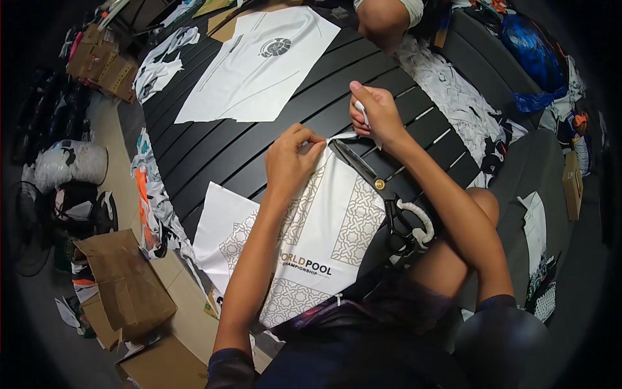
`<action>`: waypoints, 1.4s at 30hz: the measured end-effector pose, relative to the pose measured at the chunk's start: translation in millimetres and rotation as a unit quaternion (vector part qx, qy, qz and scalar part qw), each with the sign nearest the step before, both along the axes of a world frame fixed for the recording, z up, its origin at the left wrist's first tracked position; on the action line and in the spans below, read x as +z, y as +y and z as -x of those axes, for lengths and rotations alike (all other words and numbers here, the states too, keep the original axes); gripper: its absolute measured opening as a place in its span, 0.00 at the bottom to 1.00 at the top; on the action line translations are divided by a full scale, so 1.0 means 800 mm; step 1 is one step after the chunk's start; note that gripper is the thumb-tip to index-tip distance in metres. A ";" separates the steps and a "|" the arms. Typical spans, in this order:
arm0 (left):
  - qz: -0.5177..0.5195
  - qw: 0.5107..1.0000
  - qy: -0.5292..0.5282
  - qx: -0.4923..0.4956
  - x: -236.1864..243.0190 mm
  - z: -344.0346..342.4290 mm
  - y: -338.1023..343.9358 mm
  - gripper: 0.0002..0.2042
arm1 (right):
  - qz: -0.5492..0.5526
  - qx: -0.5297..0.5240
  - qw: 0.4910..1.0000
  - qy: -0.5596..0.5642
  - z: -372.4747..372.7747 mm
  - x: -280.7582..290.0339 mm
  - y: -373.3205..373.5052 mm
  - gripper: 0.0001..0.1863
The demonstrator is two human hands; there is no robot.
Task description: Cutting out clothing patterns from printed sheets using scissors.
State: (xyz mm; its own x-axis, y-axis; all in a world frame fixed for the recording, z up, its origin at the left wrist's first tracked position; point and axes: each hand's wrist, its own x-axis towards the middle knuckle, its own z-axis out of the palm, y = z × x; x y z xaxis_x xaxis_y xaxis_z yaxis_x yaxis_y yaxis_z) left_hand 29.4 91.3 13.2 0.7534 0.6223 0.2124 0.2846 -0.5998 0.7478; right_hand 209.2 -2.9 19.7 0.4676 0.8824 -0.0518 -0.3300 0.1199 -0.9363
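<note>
My left hand (pixel 293 161) pinches the upper edge of a white fabric piece (pixel 322 217) with a gold-grey lattice pattern and printed lettering. The fabric drapes from the slatted table down over my lap. My right hand (pixel 378 117) is closed in a fist above the table, gripping a thin white fabric strip (pixel 340 137) that stretches toward my left fingertips. Black scissors (pixel 380 184) lie between my two hands, points toward the fabric's upper edge. One handle loop is wrapped in white material. Neither hand touches the scissors.
A white cut panel with a round dark print (pixel 259 71) lies on the black slatted table (pixel 188 152). Fabric scraps (pixel 447 91) are heaped along the far right edge. Cardboard boxes (pixel 126 285) stand on the floor at left. Another person's knee (pixel 382 23) shows across the table.
</note>
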 end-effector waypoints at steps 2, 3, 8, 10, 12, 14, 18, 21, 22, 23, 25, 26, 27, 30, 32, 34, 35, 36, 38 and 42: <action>0.005 1.000 -0.007 -0.008 -0.002 0.001 0.000 0.06 | 0.006 -0.001 1.000 -0.012 0.001 -0.001 -0.005 0.23; 0.008 1.000 -0.014 -0.015 -0.002 0.001 0.001 0.06 | 0.005 0.005 1.000 -0.010 0.002 -0.002 -0.007 0.23; 0.014 0.998 -0.025 -0.049 -0.005 0.001 0.003 0.06 | 0.010 0.045 0.999 0.005 0.007 -0.005 -0.012 0.22; 0.011 0.998 -0.021 -0.055 -0.006 0.001 0.004 0.07 | 0.012 0.056 0.998 -0.001 0.006 -0.005 -0.012 0.22; 0.006 0.998 -0.003 -0.066 -0.006 0.004 0.006 0.07 | 0.064 0.054 0.996 0.024 0.007 -0.007 -0.011 0.19; 0.003 0.997 -0.005 -0.079 -0.006 0.008 0.008 0.08 | 0.091 0.052 0.994 0.043 0.011 -0.008 -0.012 0.18; -0.014 0.993 -0.019 -0.112 -0.004 0.013 0.008 0.09 | 0.109 0.026 0.985 -0.128 0.014 -0.007 -0.019 0.12; -0.040 0.992 -0.017 -0.117 -0.001 0.017 0.004 0.09 | 0.174 0.080 0.925 -0.329 0.016 0.001 -0.033 0.08; -0.058 0.991 -0.005 -0.119 0.000 0.018 0.003 0.10 | 0.154 0.082 0.927 -0.331 0.018 0.005 -0.037 0.08; -0.076 0.990 0.007 -0.120 0.002 0.018 0.001 0.10 | 0.184 0.092 0.909 -0.361 0.018 0.008 -0.041 0.09; -0.095 0.988 0.016 -0.122 0.004 0.019 -0.003 0.10 | 0.241 0.108 0.866 -0.424 0.018 0.014 -0.046 0.11; -0.110 0.985 0.023 -0.134 0.006 0.020 -0.004 0.11 | 0.240 0.105 0.865 -0.427 0.018 0.015 -0.045 0.11; -0.125 0.981 0.029 -0.147 0.007 0.021 -0.005 0.11 | 0.237 0.097 0.867 -0.427 0.019 0.015 -0.044 0.11; -0.142 0.976 0.032 -0.161 0.008 0.022 -0.007 0.12 | 0.231 0.082 0.872 -0.423 0.019 0.013 -0.041 0.11; -0.138 0.977 0.028 -0.161 0.007 0.023 -0.009 0.13 | 0.233 0.065 0.869 -0.431 0.019 0.010 -0.042 0.10; -0.144 0.977 0.026 -0.154 0.004 0.023 -0.011 0.13 | 0.235 0.059 0.868 -0.433 0.022 0.007 -0.041 0.10; -0.150 0.977 0.023 -0.148 0.003 0.022 -0.012 0.13 | 0.202 0.028 0.864 -0.460 0.023 0.006 -0.040 0.10; -0.156 0.977 0.016 -0.145 0.001 0.021 -0.013 0.14 | 0.168 -0.002 0.857 -0.487 0.025 0.006 -0.038 0.10; -0.156 0.977 0.015 -0.141 -0.001 0.020 -0.014 0.14 | 0.134 -0.033 0.847 -0.513 0.027 0.007 -0.036 0.10; -0.157 0.978 0.006 -0.136 -0.005 0.020 -0.014 0.14 | 0.147 -0.038 0.875 -0.460 0.028 0.011 -0.032 0.10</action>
